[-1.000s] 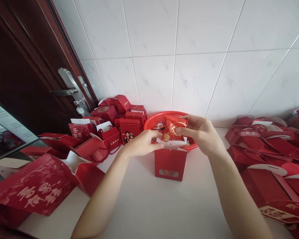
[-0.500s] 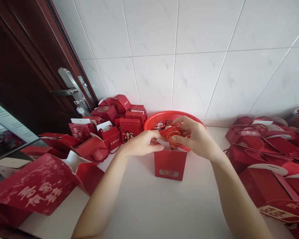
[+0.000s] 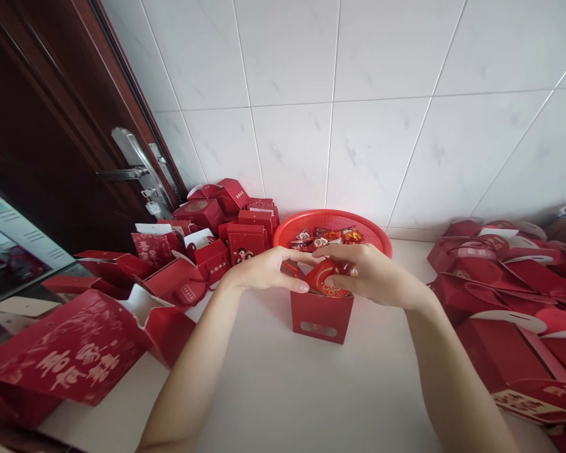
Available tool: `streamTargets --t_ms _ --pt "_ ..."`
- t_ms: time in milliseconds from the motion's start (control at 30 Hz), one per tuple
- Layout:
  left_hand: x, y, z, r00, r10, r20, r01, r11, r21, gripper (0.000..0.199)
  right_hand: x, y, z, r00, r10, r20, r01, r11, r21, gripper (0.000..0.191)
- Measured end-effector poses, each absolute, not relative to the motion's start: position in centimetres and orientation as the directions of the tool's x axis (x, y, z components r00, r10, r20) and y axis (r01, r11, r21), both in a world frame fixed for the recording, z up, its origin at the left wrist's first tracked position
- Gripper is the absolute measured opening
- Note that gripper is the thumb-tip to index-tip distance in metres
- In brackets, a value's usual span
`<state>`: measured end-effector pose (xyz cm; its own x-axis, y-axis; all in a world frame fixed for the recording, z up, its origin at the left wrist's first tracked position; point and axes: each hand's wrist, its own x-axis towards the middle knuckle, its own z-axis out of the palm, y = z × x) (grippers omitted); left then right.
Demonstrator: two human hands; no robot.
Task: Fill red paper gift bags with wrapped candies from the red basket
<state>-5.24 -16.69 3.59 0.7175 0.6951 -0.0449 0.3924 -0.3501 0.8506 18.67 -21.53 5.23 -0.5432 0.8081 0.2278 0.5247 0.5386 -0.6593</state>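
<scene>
A small red gift box (image 3: pixel 321 311) with a clear window low on its front stands upright on the white tabletop. My left hand (image 3: pixel 266 269) is at the left of its open top, thumb along the rim and fingers behind it. A red packet with gold print (image 3: pixel 321 275) sits tilted in the mouth of the box. My right hand (image 3: pixel 375 274) pinches this packet from the right, fingers over its top and thumb in front. How deep the packet reaches inside is hidden by the front panel. Right behind is a red plastic basket (image 3: pixel 383 240) with several wrapped sweets (image 3: pixel 321 240).
Open red gift boxes (image 3: pixel 170 280) crowd the left side, a large one (image 3: pixel 70 358) nearest me. Closed red boxes (image 3: pixel 504 352) are heaped at the right. A tiled wall (image 3: pixel 287 145) rises behind the table (image 3: pixel 306 396). A dark door with a metal handle (image 3: pixel 127 173) stands at the left.
My right hand has come down and nearer with the red packet, which now sits lower in the box's mouth. The basket's sweets show more. My left hand stays at the box.
</scene>
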Motion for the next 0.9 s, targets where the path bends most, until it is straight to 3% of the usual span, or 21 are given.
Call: streamTargets --t_ms 133,300,400,533,767,900 --pt "-5.1 -16.9 3.8 0.722 0.691 -0.047 0.388 -0.348 0.854 0.055 18.1 -21.5 5.2 -0.532 0.832 0.159 0.591 0.500 -0.633 0.031" --pt "-5.1 -16.8 3.8 0.722 0.690 -0.045 0.382 -0.344 0.858 0.055 17.6 -21.6 5.1 -0.600 0.784 0.160 0.594 0.571 -0.567 0.021" --pt "-5.1 -16.9 3.8 0.712 0.701 -0.051 0.395 -0.339 0.854 0.056 17.7 -21.8 5.1 -0.587 0.786 0.192 0.568 0.569 -0.594 0.023" --pt "-5.0 -17.1 4.0 0.713 0.698 -0.065 0.399 -0.328 0.856 0.057 17.2 -21.6 4.8 -0.546 0.823 0.155 0.611 0.519 -0.598 0.010" --pt "-4.9 -17.2 4.1 0.733 0.677 -0.062 0.366 -0.316 0.875 0.057 15.8 -21.5 4.3 -0.585 0.810 0.043 0.718 0.541 -0.437 0.022" --pt "-5.0 -17.0 3.9 0.742 0.668 -0.058 0.373 -0.339 0.864 0.056 15.4 -21.3 4.1 -0.621 0.776 -0.115 0.750 0.544 -0.376 0.032"
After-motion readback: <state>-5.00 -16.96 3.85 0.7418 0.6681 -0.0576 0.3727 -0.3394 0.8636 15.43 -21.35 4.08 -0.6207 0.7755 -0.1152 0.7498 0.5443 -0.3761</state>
